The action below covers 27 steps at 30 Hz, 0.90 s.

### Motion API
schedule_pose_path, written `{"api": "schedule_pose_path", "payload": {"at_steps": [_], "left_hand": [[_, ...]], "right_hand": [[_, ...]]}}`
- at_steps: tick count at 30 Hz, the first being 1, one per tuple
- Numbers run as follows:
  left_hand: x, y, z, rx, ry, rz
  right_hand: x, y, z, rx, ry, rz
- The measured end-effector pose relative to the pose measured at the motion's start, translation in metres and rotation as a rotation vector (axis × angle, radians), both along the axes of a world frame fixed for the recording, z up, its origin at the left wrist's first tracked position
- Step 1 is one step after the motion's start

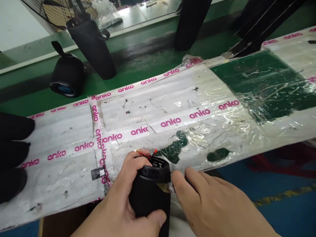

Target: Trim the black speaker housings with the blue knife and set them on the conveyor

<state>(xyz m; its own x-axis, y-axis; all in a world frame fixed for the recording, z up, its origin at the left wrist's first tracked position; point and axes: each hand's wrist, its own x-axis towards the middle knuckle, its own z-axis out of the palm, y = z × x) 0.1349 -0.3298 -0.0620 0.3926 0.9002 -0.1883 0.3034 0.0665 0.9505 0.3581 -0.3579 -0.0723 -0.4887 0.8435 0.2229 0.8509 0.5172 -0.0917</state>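
Observation:
My left hand (133, 197) is wrapped around a black cylindrical speaker housing (150, 197). Its thumb presses on the near side, while the fingers reach over the open top rim. Inside that rim are dark slots, and thin red and black wires (142, 153) with small white and red connectors stick out at the top. Pinched in my right hand (209, 200) is a small knife blade (163, 188), its tip against the black side just below the rim. The grip end of the blade is mostly hidden by my fingers.
Taped white sheeting covers the bench (148, 108), torn in places. A round black speaker (67, 74) with a strap and a tall black sleeve (93, 46) stand behind it on a green surface. Several black cylinders (12, 154) lie at the left edge. A small black label (97, 173) is nearby.

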Motion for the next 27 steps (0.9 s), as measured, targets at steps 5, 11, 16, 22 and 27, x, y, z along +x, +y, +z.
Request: {"api": "schedule_pose_path", "payload": {"at_steps": [5, 11, 16, 22, 27], "left_hand": [[0.001, -0.004, 0.001, 0.055, 0.047, -0.012], [0.007, 0.005, 0.007, 0.072, 0.05, -0.043], [0.004, 0.003, 0.001, -0.01, 0.007, -0.005], [0.001, 0.001, -0.004, -0.01, -0.012, -0.009], [0.007, 0.002, -0.001, -0.001, -0.011, 0.004]], "right_hand": [[0.001, 0.006, 0.008, -0.049, -0.03, -0.016], [0.006, 0.017, 0.019, -0.228, -0.002, 0.025], [0.011, 0.02, 0.004, -0.218, 0.107, 0.081], [0.014, 0.015, 0.003, -0.008, 0.058, 0.115], [0.009, 0.015, 0.013, 0.019, -0.012, 0.126]]}}
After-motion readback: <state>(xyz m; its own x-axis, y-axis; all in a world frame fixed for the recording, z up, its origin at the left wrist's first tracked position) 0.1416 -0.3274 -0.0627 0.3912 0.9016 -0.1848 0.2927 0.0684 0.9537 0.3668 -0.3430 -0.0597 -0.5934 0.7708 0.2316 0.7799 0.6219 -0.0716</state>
